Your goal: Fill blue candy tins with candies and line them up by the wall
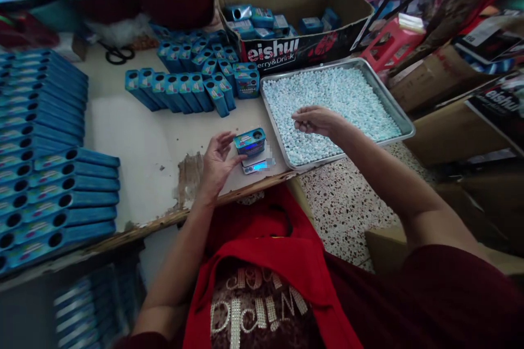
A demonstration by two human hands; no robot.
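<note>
A small blue candy box (250,143) with a round dark hole in its top stands upright on a small digital scale (258,166) with a lit blue display. My left hand (215,162) is at the box's left end, thumb along the lower front and fingertips by the upper left corner. Over the left part of a metal tray (403,125), my right hand (314,120) has its fingers curled together in a pinch around what look like a few small candies. Pale blue and white candies (347,95) cover the tray's bottom.
Several blue boxes (180,90) stand in rows behind the scale. More are stacked (61,174) along the table's left side. A cardboard carton (295,46) holding blue boxes sits behind the tray. Black scissors (118,54) lie at the back left. A red stool (393,41) stands right.
</note>
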